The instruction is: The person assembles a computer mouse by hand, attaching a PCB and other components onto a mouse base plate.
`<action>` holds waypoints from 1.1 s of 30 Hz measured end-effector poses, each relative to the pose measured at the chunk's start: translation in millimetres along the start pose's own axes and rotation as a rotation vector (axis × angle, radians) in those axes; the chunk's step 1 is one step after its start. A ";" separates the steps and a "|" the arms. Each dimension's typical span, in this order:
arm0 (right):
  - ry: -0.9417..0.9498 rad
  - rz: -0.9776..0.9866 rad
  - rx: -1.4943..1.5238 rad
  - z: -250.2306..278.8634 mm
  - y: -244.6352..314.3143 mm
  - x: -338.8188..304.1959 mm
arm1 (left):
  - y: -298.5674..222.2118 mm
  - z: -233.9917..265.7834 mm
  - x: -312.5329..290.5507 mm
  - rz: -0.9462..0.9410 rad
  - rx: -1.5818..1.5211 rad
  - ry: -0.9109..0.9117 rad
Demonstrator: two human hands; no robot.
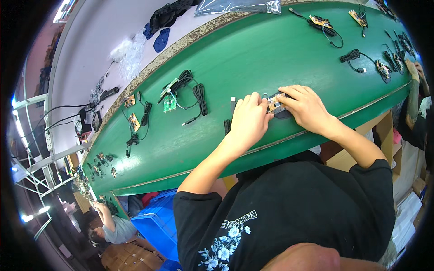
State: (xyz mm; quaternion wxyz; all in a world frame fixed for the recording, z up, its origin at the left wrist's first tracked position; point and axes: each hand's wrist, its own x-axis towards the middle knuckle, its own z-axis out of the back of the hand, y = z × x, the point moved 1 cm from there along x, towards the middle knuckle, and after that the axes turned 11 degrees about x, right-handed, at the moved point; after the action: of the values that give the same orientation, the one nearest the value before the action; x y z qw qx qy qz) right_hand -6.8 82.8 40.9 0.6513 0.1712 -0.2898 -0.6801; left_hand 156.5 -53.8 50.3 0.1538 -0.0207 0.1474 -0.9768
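Both my hands meet over a small tan circuit board [275, 105] near the table's front edge. My left hand [249, 118] is closed, its fingertips pressed to the board's left side. My right hand [307, 109] grips the right side, with fingers bent over the top edge. Under the board a dark flat piece [285, 114] shows partly, its shape mostly hidden by my hands. Just left of my left hand lies a black cable with a pale plug [233, 100], and a coiled part of it sits lower down.
Green boards [170, 104] with coiled black cables lie left on the green table [217, 45]; orange boards [134, 122] lie farther left. More boards with cables [383, 68] are at right, near another person's arm [412, 95]. A blue bin [156, 219] stands below the table edge.
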 end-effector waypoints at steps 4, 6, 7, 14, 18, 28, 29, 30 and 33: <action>-0.035 -0.009 -0.039 -3.7 5.6 -2.6 | -2.1 -7.5 -6.7 0.029 -0.016 -0.061; -0.041 -0.008 -0.002 -1.9 3.3 -2.1 | -2.2 -9.2 -7.8 0.063 -0.070 -0.102; -0.047 -0.013 0.036 -1.6 2.5 -2.3 | -2.5 -8.9 -7.5 0.061 -0.070 -0.101; -0.109 0.034 -0.074 -8.2 5.0 -7.1 | -4.8 -11.0 -7.9 0.072 -0.068 -0.108; -0.071 -0.032 0.032 -0.9 5.6 -3.0 | -3.1 -7.6 -5.3 0.031 -0.043 -0.101; -0.067 -0.120 0.084 0.8 6.7 6.9 | -0.7 -8.4 0.8 -0.015 -0.020 -0.075; -0.068 -0.120 0.082 2.0 4.9 7.9 | 0.5 -7.7 2.1 -0.033 0.011 -0.062; -0.041 -0.141 0.140 3.1 2.5 8.7 | 1.4 -6.6 2.3 -0.052 0.041 -0.050; -0.018 -0.218 0.229 4.6 -7.5 19.1 | 6.3 -7.2 4.9 -0.076 0.001 -0.040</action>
State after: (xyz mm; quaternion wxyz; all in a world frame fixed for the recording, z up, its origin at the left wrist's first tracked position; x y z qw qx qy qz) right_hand -17.3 64.7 42.6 0.5472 0.2690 -0.3510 -0.7107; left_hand 153.1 -59.0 41.6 0.1197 -0.0456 0.1427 -0.9814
